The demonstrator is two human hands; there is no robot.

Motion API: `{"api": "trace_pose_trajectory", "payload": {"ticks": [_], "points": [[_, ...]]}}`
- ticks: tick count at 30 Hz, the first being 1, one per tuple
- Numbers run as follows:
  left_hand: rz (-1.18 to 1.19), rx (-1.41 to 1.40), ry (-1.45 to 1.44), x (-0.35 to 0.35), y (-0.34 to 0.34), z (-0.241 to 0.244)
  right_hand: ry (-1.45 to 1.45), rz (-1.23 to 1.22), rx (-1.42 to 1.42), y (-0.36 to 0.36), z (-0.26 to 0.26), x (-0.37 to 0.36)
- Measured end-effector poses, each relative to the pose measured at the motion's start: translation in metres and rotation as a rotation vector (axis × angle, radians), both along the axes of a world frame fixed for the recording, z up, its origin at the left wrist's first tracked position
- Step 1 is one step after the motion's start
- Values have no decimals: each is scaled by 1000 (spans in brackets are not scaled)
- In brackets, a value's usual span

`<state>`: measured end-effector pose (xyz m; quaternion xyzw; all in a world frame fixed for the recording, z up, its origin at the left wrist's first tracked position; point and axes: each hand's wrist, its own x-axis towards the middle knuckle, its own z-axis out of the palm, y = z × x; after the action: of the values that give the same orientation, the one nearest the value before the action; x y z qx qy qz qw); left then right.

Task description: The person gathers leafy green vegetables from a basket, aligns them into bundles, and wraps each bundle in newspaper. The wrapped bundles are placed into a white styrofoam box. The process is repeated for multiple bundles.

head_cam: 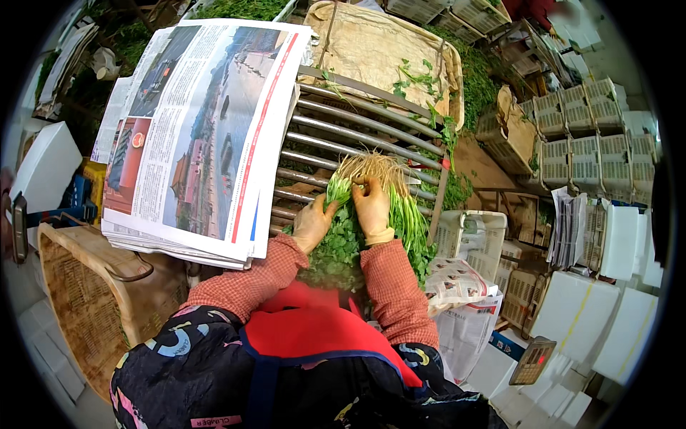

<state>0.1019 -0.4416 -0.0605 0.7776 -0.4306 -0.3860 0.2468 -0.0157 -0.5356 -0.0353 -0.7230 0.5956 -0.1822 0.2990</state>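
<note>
A bunch of leafy greens [338, 236], long-stemmed with pale roots, lies on a rack of metal bars [343, 128] before me. Its roots point away from me and its leaves towards my red apron. My left hand [314, 221], in a thin glove, has its thumb and fingers on the stems at the left side. My right hand [371, 206], also gloved, lies over the middle with thumb and forefinger curled together just below the roots [378, 166]. More stems [404, 214] spread out to the right of it.
A thick stack of newspapers [214, 139] covers the rack's left side. Beyond the rack is a cloth-covered crate [375, 48] with loose sprigs. A stained plastic basket [86, 300] stands at left; a digital scale display [532, 360] and foam boxes [576, 311] are at right.
</note>
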Motion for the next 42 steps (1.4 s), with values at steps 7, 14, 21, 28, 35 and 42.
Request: {"api": "trace_pose_trajectory", "payload": {"ticks": [7, 14, 21, 28, 35, 42], "points": [[8, -284, -248, 0, -5, 3, -107, 90, 52, 7, 1, -7], [1, -439, -324, -3, -36, -9, -188, 170, 33, 10, -5, -12], [-81, -328, -381, 7, -36, -29, -349, 511, -281, 82, 23, -30], [-132, -309, -486, 9, -32, -26, -693, 823, 416, 73, 140, -87], [-107, -449, -457, -14, -15, 3, -1392, -339, 447, 15, 72, -187], [-267, -420, -386, -50, 16, 11, 53, 537, -243, -8, 31, -49]]}}
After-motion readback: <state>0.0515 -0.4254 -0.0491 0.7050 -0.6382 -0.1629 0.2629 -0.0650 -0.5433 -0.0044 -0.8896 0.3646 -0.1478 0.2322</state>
